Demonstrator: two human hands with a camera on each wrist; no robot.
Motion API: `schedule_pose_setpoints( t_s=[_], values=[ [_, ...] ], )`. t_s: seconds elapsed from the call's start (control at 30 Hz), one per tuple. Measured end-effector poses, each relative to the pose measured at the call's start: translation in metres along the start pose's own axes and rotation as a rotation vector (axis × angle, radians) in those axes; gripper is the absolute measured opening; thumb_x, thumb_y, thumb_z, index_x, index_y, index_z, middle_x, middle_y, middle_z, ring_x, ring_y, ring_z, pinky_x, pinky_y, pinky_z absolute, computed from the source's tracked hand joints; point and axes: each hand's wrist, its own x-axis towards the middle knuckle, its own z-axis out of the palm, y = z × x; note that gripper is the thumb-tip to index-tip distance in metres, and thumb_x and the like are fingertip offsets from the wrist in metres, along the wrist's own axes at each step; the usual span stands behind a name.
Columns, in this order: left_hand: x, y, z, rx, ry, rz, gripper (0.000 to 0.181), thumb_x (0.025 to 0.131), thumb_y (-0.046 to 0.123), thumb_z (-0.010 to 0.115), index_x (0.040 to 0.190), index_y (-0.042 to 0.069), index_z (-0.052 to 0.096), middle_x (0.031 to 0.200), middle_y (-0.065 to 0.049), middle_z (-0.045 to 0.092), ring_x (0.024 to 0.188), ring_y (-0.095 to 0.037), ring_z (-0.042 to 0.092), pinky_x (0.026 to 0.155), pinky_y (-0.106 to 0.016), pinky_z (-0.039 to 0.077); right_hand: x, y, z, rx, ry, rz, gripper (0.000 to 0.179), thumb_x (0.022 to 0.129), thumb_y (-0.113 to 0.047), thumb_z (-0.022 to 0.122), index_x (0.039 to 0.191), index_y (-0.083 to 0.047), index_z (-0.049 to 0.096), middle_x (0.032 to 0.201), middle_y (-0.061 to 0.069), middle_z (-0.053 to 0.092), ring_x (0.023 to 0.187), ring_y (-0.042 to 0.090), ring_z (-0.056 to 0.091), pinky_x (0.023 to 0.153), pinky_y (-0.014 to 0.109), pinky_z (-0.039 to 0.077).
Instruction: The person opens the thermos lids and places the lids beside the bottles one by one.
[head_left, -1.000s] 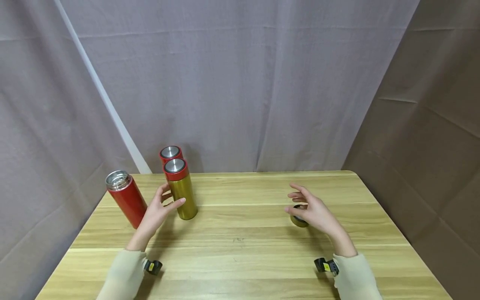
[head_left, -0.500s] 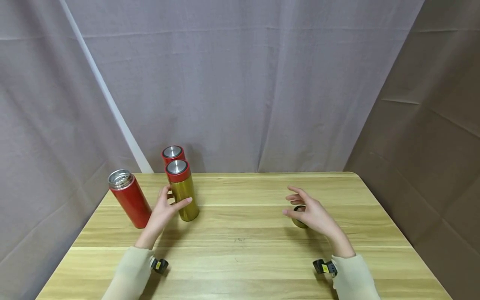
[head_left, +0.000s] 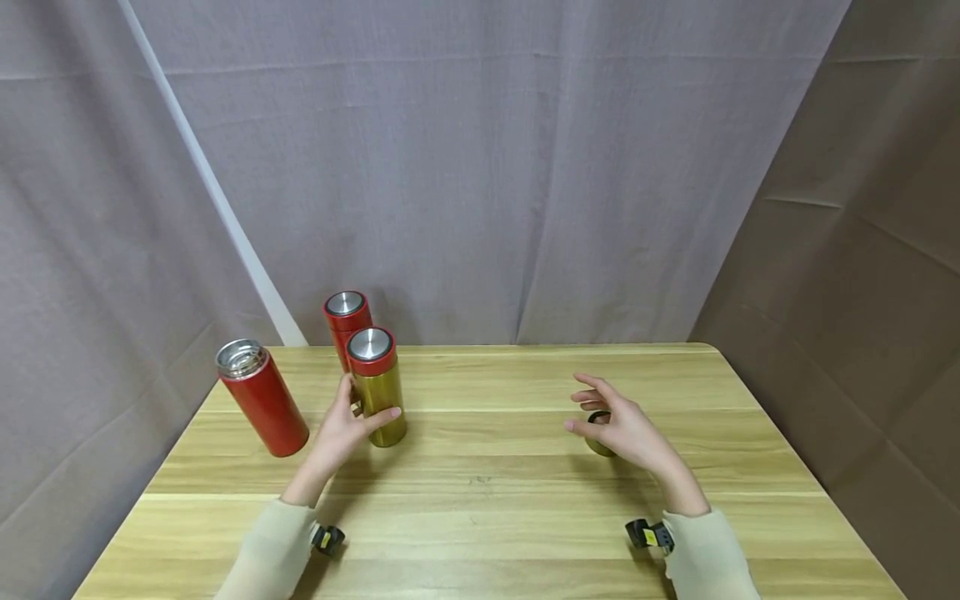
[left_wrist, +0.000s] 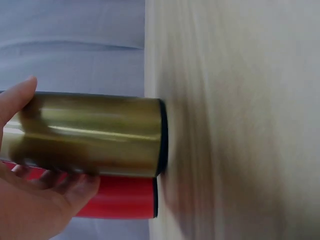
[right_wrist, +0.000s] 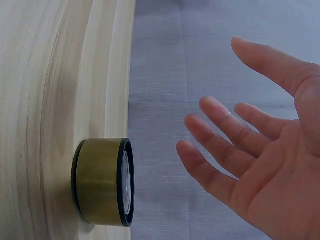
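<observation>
My left hand grips a gold thermos bottle with a red lid, thumb on the near side and fingers on the other. The bottle is upright; whether its base touches the table I cannot tell. Behind it stands a red thermos bottle with its lid on, partly hidden. At the left, an open red thermos bottle shows its steel mouth. My right hand hovers with spread fingers over a gold bottle lid, touching nothing in the right wrist view; the hand partly covers this lid in the head view.
The wooden table reaches back to a grey curtain. A brown-grey curtain hangs along the right side. Each wrist carries a small black camera, such as the right one.
My left hand has moved right and slightly nearer with the gold thermos bottle, showing more of the red one behind. My right hand has barely shifted. The view has turned slightly.
</observation>
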Motion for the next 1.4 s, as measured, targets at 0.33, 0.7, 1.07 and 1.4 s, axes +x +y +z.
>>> schedule_pose_setpoints(
  t_s=[0.33, 0.7, 1.07, 1.4],
  values=[
    [-0.005, 0.001, 0.015, 0.112, 0.003, 0.123, 0.081, 0.076, 0.019, 0.09, 0.14, 0.019, 0.04, 0.124, -0.016, 0.061, 0.118, -0.033, 0.056, 0.1, -0.055, 0.043, -0.001, 0.0, -0.001, -0.014, 0.0, -0.001, 0.08, 0.091, -0.029, 0.076, 0.155, -0.007, 0.033, 0.137, 0.021, 0.058, 0.124, 0.039, 0.055, 0.101, 0.059, 0.043],
    [-0.008, 0.0, 0.02, 0.169, 0.007, 0.194, 0.079, 0.074, 0.02, 0.091, 0.138, 0.019, 0.045, 0.124, -0.014, 0.061, 0.115, -0.032, 0.057, 0.097, -0.054, 0.045, -0.002, 0.0, 0.0, -0.027, -0.006, 0.0, 0.078, 0.093, -0.031, 0.074, 0.155, -0.006, 0.033, 0.137, 0.022, 0.057, 0.125, 0.04, 0.054, 0.101, 0.059, 0.043],
    [-0.009, 0.0, 0.022, 0.177, 0.012, 0.215, 0.079, 0.073, 0.024, 0.092, 0.137, 0.019, 0.047, 0.122, -0.012, 0.063, 0.113, -0.03, 0.058, 0.096, -0.053, 0.045, -0.003, 0.001, -0.001, -0.025, 0.002, 0.009, 0.077, 0.093, -0.028, 0.075, 0.154, -0.007, 0.034, 0.136, 0.019, 0.058, 0.124, 0.039, 0.055, 0.102, 0.058, 0.043],
    [-0.01, 0.001, 0.026, 0.207, 0.025, 0.28, 0.078, 0.071, 0.018, 0.093, 0.135, 0.014, 0.049, 0.129, -0.011, 0.061, 0.116, -0.032, 0.059, 0.098, -0.053, 0.047, -0.002, 0.003, 0.001, -0.011, -0.023, 0.003, 0.076, 0.093, -0.036, 0.073, 0.155, -0.011, 0.036, 0.137, 0.018, 0.057, 0.126, 0.038, 0.054, 0.101, 0.058, 0.044]
  ],
)
